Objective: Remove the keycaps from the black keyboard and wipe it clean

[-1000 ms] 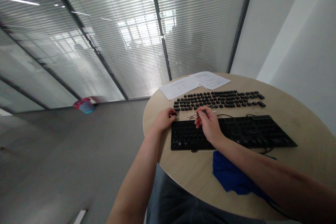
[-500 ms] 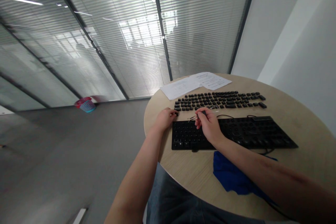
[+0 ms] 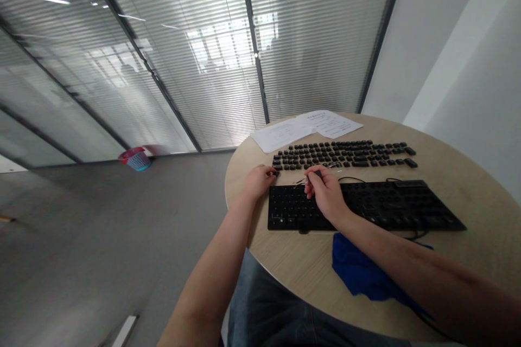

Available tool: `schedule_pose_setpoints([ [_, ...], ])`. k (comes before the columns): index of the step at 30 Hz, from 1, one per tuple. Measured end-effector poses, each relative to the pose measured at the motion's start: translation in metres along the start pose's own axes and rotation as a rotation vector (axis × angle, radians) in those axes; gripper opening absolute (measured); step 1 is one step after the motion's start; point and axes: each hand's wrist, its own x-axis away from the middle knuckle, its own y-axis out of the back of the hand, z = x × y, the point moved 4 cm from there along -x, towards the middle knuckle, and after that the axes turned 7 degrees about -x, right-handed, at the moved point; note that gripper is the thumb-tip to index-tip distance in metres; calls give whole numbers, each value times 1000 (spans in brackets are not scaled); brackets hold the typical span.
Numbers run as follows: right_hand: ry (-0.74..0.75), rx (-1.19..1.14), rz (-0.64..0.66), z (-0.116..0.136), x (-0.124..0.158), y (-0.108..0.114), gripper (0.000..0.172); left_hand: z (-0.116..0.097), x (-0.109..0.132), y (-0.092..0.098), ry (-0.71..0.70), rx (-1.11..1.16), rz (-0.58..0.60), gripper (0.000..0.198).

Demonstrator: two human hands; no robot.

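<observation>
A black keyboard (image 3: 382, 203) lies along the table in front of me. Beyond it, many loose black keycaps (image 3: 360, 164) are laid out in rows. My left hand (image 3: 259, 181) rests at the near left end of those rows, fingertips closed on a small black keycap (image 3: 277, 174). Over the keyboard's left half is my right hand (image 3: 325, 193), its thumb and fingers wrapped round a wire keycap puller (image 3: 316, 174) with a dark grip. Thin metal wires stick out on both sides of that hand. The keys beneath the right hand are hidden.
White printed sheets (image 3: 285, 134) lie at the far edge of the round wooden table (image 3: 285, 265). A blue cloth (image 3: 354, 271) is under my right forearm. Thin black cables run beside the keyboard. On the floor by the glass wall stands a red and blue basket (image 3: 137, 160).
The view has shifted slightly. Both hands keep nearly the same places and grips, the left on the keycap, the right on the puller.
</observation>
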Motion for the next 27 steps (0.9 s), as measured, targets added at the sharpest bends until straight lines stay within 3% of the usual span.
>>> schedule_pose_setpoints([
  [27, -7, 20, 19, 0, 0, -1, 21, -3, 0, 0, -13, -105, 8, 27],
])
